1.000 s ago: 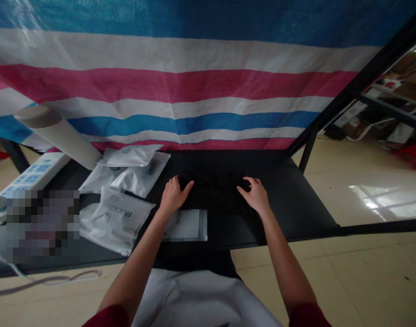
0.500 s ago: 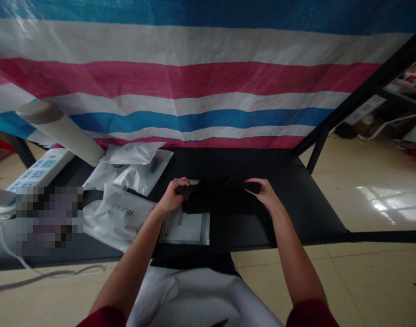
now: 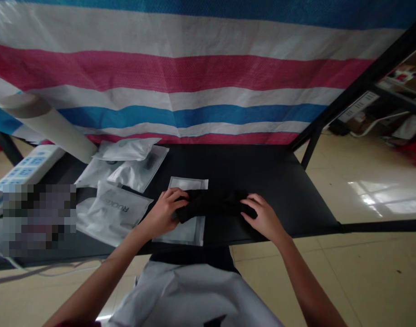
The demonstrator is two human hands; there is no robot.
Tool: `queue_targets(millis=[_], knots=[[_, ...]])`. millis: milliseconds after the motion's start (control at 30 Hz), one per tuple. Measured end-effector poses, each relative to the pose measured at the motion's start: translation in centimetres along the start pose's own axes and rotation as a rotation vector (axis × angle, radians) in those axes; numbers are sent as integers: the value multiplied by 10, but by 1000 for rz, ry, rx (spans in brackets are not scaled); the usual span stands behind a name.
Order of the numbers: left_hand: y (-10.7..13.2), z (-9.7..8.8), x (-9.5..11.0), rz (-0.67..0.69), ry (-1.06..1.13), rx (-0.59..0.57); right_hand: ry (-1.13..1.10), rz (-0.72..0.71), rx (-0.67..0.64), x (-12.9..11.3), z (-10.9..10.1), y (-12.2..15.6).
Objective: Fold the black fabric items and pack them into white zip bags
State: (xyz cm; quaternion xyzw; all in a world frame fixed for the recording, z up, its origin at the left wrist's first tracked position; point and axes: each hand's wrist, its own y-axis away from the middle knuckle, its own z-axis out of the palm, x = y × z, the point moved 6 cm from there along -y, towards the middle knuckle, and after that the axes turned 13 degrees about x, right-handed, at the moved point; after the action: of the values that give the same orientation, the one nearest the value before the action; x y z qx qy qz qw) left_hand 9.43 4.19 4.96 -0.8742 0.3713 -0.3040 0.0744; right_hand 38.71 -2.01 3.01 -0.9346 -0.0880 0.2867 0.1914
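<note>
A piece of black cloth (image 3: 214,204), folded into a narrow strip, stretches between my two hands low over the black table (image 3: 258,165). Its exact kind cannot be made out against the dark tabletop. My left hand (image 3: 167,211) is closed round the cloth's left end. At the other end, my right hand (image 3: 260,213) grips it between thumb and fingers. Partly under the cloth and my left hand lies a flat frosted zip bag (image 3: 192,229), showing above and below the strip.
Several frosted bags with dark print, among them a printed bag (image 3: 115,211), lie left of my hands. Behind them a white bottle (image 3: 54,127) leans beside a power strip (image 3: 31,165). A striped tarp (image 3: 180,72) hangs along the back; a black frame post (image 3: 311,147) stands right.
Both hands have come down and nearer to me with the black cloth, which now looks narrower. More of the flat bag's upper part shows behind it. The view has shifted slightly.
</note>
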Motion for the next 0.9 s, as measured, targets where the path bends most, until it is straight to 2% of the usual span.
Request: queue_targets(millis=[100,200,367,467,567,667,733,833,900], knots=[[5,6,3,29,-67,-36,134,-52,46,2,5,2],[10,9,4,19,-92,-27,223,-62,114,10,10,-10],[21,10,15,14,-128,-31,221,-21,198,31,33,-60],[24,11,22,20,-162,-42,189,-43,170,32,56,-96],[23,15,22,29,-205,-21,181,-116,95,13,71,-118],[18,21,15,35,-221,15,113,-165,114,-24,64,-116],[13,23,8,30,-214,36,22,-229,106,-54,56,-102],[8,25,2,18,-170,55,-79,-376,-92,-94,61,-69],[5,23,3,-15,-105,86,-62,-402,-166,-106,70,-51]])
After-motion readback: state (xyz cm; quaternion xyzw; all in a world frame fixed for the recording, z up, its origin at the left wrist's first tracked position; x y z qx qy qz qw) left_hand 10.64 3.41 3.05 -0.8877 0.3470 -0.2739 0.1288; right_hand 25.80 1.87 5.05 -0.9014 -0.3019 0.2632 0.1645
